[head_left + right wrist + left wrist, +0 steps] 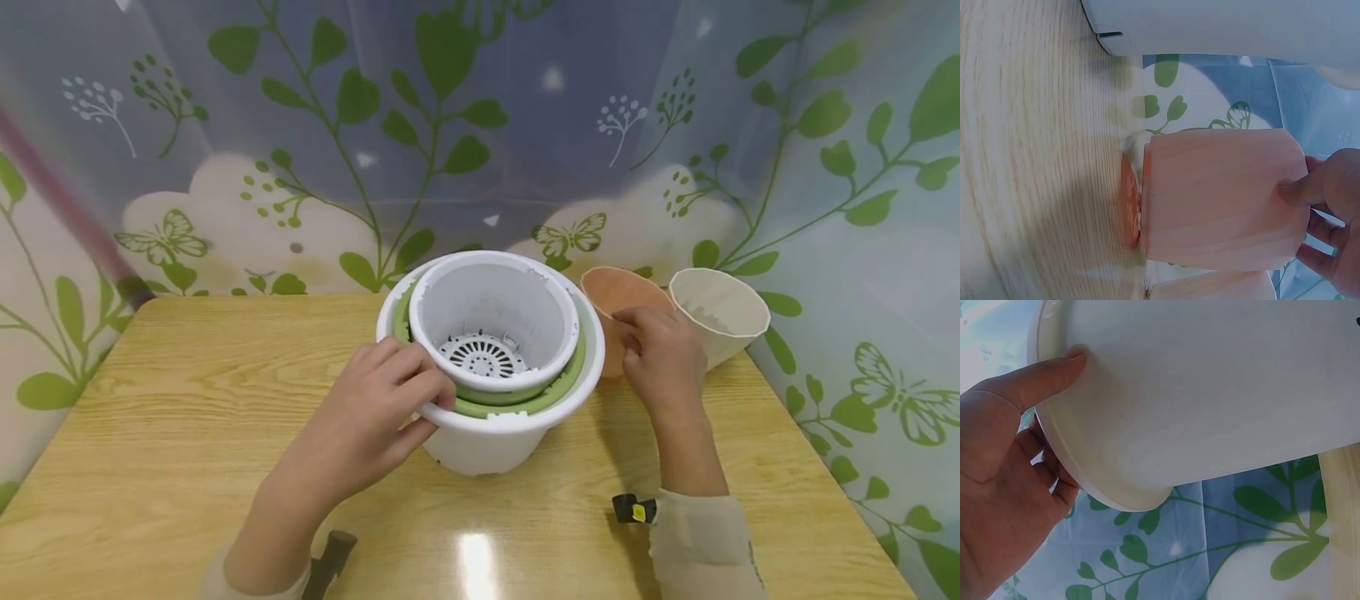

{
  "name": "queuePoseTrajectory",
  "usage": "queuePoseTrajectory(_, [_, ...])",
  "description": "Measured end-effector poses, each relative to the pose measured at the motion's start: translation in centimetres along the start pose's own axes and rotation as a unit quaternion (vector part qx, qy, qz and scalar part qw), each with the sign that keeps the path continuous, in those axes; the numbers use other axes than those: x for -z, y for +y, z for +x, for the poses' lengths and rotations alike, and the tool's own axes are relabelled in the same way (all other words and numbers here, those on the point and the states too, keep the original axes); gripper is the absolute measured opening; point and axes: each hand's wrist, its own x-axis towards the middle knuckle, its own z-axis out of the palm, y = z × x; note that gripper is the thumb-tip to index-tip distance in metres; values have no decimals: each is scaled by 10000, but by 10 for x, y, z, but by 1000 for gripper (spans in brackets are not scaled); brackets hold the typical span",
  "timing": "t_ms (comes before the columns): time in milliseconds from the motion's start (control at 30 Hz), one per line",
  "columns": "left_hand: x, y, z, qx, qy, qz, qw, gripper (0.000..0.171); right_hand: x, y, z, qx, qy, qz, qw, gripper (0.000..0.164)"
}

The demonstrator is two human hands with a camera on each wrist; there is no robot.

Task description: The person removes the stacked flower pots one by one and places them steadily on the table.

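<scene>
A large white pot [487, 450] stands on the table with a green pot [573, 367] inside it. Nested innermost is a pale grey pot [491, 292] with a slotted bottom. My left hand [382, 400] grips the outer white rim at its near left; in the left wrist view the thumb [1054, 378] lies against the outer wall, fingers over the rim. My right hand [667, 358] pinches the rim of an orange flowerpot [622, 287], thumb [1300, 190] outside and fingers partly hidden behind the wall. The orange flowerpot [1222, 200] has its base close to the tabletop.
A cream flowerpot [720, 304] stands at the back right, just beyond my right hand. The wooden table [210, 400] meets a leaf-patterned curtain [300, 167] at the back and right. Small black devices [633, 508] sit at both wrists.
</scene>
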Motion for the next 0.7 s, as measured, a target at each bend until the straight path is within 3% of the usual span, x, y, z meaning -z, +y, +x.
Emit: queuePoseTrajectory(700, [-1,-1,0,-20,33,-58,10000,20,1,-2,-1,93,-553,-109,9984,20])
